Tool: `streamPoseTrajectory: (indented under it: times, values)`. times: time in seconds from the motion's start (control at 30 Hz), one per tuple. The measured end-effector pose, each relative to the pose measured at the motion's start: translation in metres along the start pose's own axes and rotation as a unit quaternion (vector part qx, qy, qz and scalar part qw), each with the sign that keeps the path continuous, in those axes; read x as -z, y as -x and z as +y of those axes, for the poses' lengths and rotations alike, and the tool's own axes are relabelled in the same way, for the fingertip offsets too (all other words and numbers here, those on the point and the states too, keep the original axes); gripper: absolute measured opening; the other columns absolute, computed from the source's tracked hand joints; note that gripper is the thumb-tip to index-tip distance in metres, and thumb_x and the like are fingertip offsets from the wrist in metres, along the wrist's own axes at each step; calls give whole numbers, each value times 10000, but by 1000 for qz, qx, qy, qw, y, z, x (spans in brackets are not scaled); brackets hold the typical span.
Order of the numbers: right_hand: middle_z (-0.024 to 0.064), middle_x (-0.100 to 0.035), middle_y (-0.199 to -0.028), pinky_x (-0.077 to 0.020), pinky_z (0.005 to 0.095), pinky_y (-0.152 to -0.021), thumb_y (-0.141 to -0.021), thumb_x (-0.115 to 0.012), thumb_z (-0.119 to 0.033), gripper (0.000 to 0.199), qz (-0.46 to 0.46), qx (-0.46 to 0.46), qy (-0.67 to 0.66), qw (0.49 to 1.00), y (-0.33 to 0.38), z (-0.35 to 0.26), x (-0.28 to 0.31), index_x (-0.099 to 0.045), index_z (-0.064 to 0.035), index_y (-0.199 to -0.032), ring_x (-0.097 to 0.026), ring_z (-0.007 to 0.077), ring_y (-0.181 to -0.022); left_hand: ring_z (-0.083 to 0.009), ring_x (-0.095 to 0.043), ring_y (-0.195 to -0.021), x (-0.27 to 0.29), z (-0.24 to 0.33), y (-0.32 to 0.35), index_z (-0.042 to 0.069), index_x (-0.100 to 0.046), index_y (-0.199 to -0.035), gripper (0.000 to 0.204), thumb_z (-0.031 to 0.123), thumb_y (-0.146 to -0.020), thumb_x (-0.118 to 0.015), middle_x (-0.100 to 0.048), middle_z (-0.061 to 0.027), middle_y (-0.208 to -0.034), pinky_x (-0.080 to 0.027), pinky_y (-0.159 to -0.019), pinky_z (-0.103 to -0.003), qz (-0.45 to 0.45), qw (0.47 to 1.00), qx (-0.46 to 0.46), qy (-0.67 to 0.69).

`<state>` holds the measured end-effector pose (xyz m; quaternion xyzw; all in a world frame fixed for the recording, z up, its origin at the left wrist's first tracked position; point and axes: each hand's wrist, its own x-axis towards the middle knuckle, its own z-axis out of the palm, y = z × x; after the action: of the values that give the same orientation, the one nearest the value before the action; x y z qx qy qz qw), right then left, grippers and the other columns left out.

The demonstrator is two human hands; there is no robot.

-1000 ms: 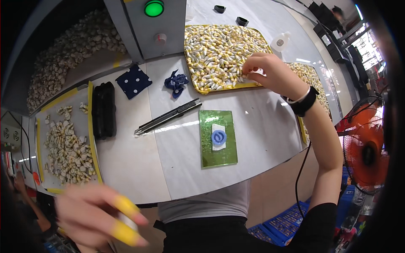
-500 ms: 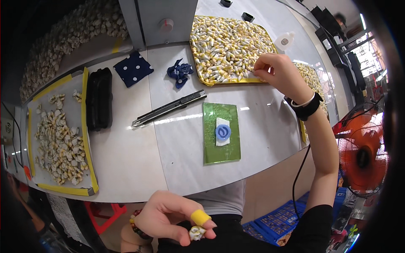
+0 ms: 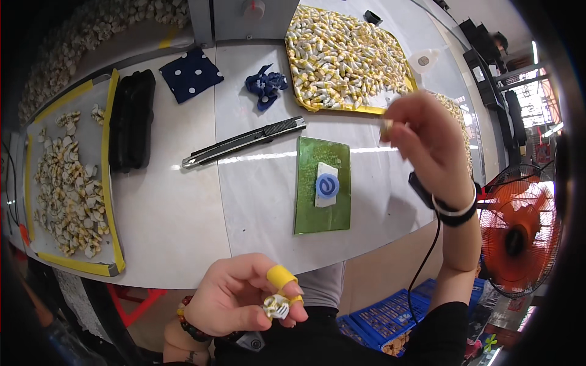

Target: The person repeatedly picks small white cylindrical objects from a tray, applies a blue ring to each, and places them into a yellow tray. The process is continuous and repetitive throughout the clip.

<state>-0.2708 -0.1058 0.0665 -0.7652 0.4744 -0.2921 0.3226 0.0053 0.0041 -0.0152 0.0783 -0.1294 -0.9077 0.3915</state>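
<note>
Swung in front of the body since the earliest frame, the left hand (image 3: 244, 299) pinches a white-and-gold piece (image 3: 276, 307), its yellow wraps (image 3: 281, 276) probably there for grip or protection. Beyond, the green plate (image 3: 323, 221) lies on the bench (image 3: 174, 235), presumably within both hands' reach. Farther out, the right hand (image 3: 400, 131), drawn back from the tray (image 3: 339, 110), pinches what looks like a pale bit (image 3: 386, 127), blurred.

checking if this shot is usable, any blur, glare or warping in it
Head view: the right hand looks smeared, the left hand fairly crisp; head view: a bright glare streak crosses the table, and the window is washed out; head view: fisheye bends the table's edge and blackens the picture's corners.
</note>
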Motion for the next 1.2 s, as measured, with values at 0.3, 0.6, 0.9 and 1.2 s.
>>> streamPoseTrajectory:
  times: [0.3,0.6,0.9,1.2]
  values:
    - [68,-633,-729,-495,301,-556,-799,-677,0,95,-90,105,149,979,12,-5,-25,-623,-19,-874,-616,220,-619,-256,-675,-969,1,0,0,-96,-586,-1127,405,106,-818,-753,-666,-193,-1031,-525,-915,-371,23,1000,-3,-6]
    - [65,-571,-777,-485,331,-588,-681,-703,13,186,-147,201,279,927,11,0,-33,-648,-22,-855,-569,229,-708,-209,-678,-907,2,2,1,-87,-590,-1103,446,208,-819,-767,-679,-162,-960,-529,-852,-327,49,999,17,-14]
    - [64,-613,-731,-492,309,-563,-690,-734,-3,170,-74,202,231,949,9,-9,-40,-665,-22,-844,-603,212,-659,-161,-648,-791,-1,-3,-11,-57,-561,-1087,429,310,-897,-676,-657,-123,-866,-524,-744,-295,37,997,57,28]
    - [60,-640,-722,-511,279,-520,-649,-762,-17,137,-23,252,-21,967,15,-42,-58,-699,-31,-769,-617,177,-593,-163,-633,-779,4,-8,-17,-32,-535,-1082,377,303,-934,-620,-638,-117,-885,-509,-709,-297,-11,989,107,104]
